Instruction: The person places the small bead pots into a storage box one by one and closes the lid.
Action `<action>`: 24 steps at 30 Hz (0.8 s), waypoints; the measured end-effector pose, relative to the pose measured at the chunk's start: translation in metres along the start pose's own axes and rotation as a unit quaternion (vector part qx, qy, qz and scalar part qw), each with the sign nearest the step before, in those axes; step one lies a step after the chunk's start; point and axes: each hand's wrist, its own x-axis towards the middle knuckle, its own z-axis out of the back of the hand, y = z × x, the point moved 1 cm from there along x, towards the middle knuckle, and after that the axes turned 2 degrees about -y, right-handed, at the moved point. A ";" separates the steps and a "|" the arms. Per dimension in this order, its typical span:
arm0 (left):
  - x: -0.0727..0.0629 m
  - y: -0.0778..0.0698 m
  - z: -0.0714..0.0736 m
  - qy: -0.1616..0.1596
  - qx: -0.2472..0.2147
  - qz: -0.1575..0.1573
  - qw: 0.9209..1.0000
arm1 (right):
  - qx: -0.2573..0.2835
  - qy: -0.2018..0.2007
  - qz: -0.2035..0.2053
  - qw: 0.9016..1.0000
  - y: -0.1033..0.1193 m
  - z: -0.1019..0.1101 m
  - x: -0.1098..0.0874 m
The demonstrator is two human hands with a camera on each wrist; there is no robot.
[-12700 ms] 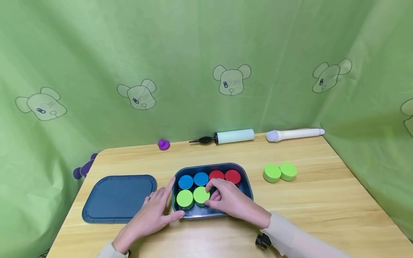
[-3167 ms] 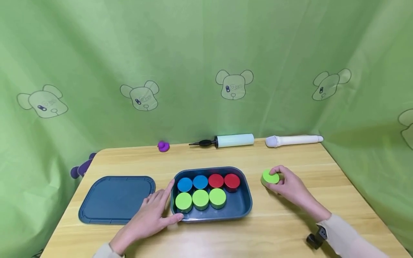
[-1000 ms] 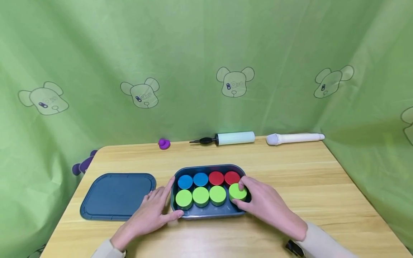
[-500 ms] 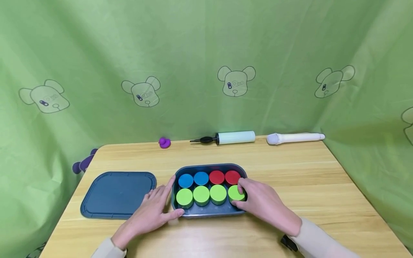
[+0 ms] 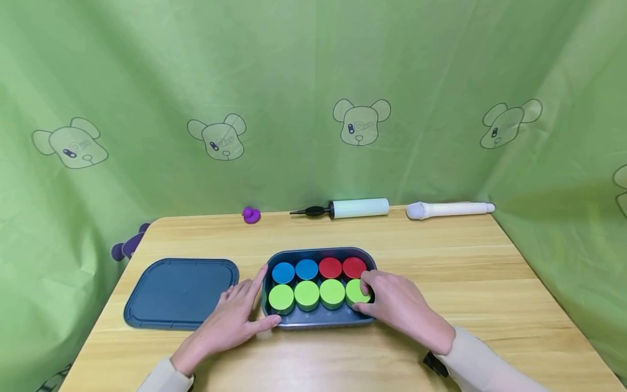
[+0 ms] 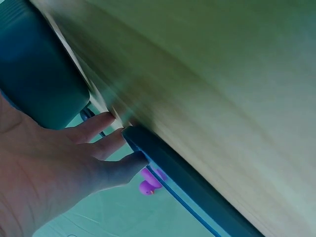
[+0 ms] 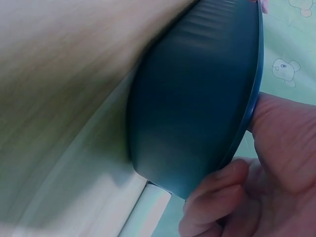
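Note:
A dark blue box (image 5: 323,320) holds two blue round pieces (image 5: 307,269), two red ones (image 5: 330,267) behind, and a front row of lime-green ones (image 5: 307,295). My right hand (image 5: 399,302) reaches over the box's right end, thumb and forefinger pinching the rightmost green round piece (image 5: 356,293); its right side is hidden by the fingers. In the right wrist view, the other fingers curl outside the box wall (image 7: 192,98). My left hand (image 5: 230,321) lies against the box's left end, thumb and forefinger spread along its rim, other fingertips at the lid (image 5: 181,294).
The flat dark blue lid lies left of the box. Along the table's back edge are a purple rubber duck (image 5: 252,215), a hand pump (image 5: 360,208) with a black nozzle and a white microphone-shaped stick (image 5: 450,210). A green curtain (image 5: 294,109) hangs behind.
Two green round pieces that lay on the table at right are now in the box. My right hand brought the last one over and lowered it at front right. My left hand stayed put.

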 end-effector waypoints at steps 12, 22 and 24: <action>0.001 0.000 0.001 0.002 0.004 -0.003 1.000 | 0.047 -0.031 0.021 0.998 -0.008 0.006 -0.009; 0.000 -0.006 0.006 0.004 -0.010 -0.005 1.000 | 0.139 -0.037 0.022 0.989 -0.036 0.000 -0.018; 0.000 -0.007 0.007 0.000 -0.008 -0.010 1.000 | 0.154 -0.023 0.020 0.988 -0.043 -0.001 -0.015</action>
